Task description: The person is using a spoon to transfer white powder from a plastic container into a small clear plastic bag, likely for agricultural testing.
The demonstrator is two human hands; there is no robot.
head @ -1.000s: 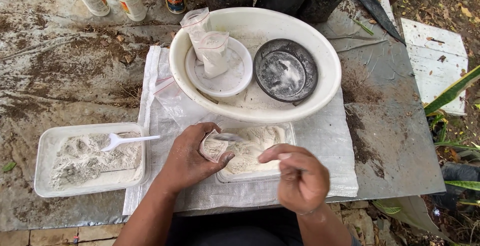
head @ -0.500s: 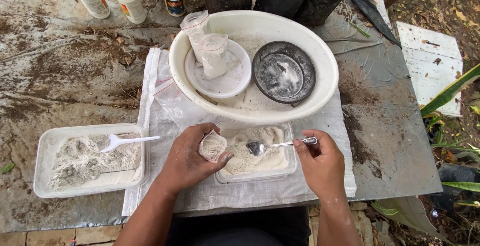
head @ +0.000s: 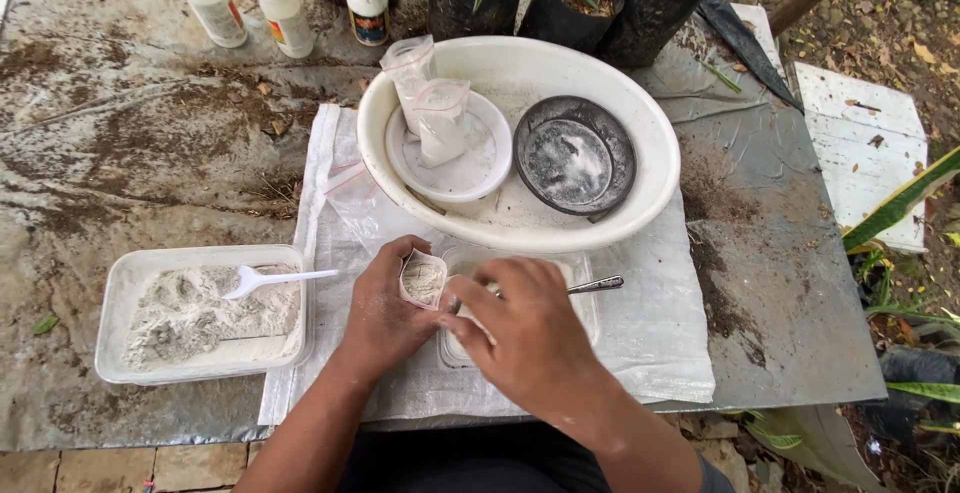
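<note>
From the head view, the left hand (head: 385, 318) holds a small clear bag (head: 424, 279) upright with its mouth open, its grip pinched on the bag's sides; the bag already has pale powder in it and sits just above the near-left corner of a shallow clear tray (head: 585, 328) of the same powder. The right hand (head: 535, 338) is closed around a metal spoon (head: 590, 285), whose handle sticks out to the right; the bowl end is hidden under the fingers, so whether it is loaded cannot be seen. Both hands work over a white plastic sheet (head: 650, 343) spread on the grimy surface (head: 770, 283). Beyond them stands a large white basin (head: 660, 153) holding a white dish (head: 475, 168) with two filled bags (head: 430, 103) and a dark round lid (head: 575, 158). To the left lies a white tray (head: 115, 298) of grey powder with a white plastic spoon (head: 270, 279); three white bottles (head: 280, 3) stand at the far edge. The bag's mouth looks narrow and soft: if the pinch slackens it may fold shut, and a tilted spoon would likely scatter powder over the fingers and sheet rather than into the bag.
</note>
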